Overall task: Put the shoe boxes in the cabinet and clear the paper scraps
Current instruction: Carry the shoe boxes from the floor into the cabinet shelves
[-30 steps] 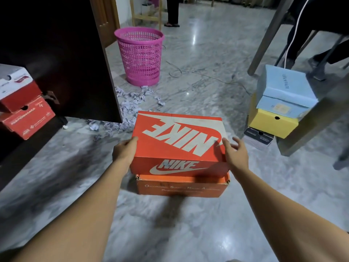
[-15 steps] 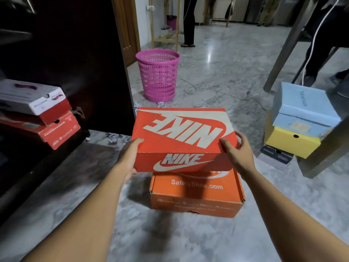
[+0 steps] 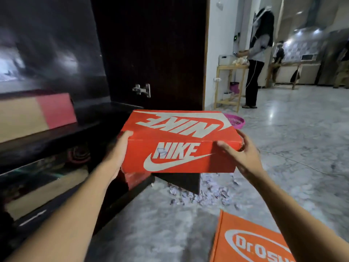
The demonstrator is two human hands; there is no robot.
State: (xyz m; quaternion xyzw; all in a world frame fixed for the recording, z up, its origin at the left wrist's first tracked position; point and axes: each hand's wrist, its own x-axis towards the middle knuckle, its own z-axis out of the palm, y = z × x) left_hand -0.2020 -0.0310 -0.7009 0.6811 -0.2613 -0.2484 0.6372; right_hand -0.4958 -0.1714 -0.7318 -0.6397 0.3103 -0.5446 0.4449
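Head view: the red Nike shoe box is in the centre of the frame, in the air beside the dark cabinet. The left grip and the right grip clasp its two ends. Paper scraps lie on the floor below.

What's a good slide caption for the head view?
Left hand and right hand hold a red Nike shoe box before the dark cabinet, paper scraps littering the floor below.

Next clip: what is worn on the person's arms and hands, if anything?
Nothing visible. Both forearms are bare to the frame edge, with no sleeves in view. The left hand and right hand are ungloved, and neither wrist shows a watch or band.
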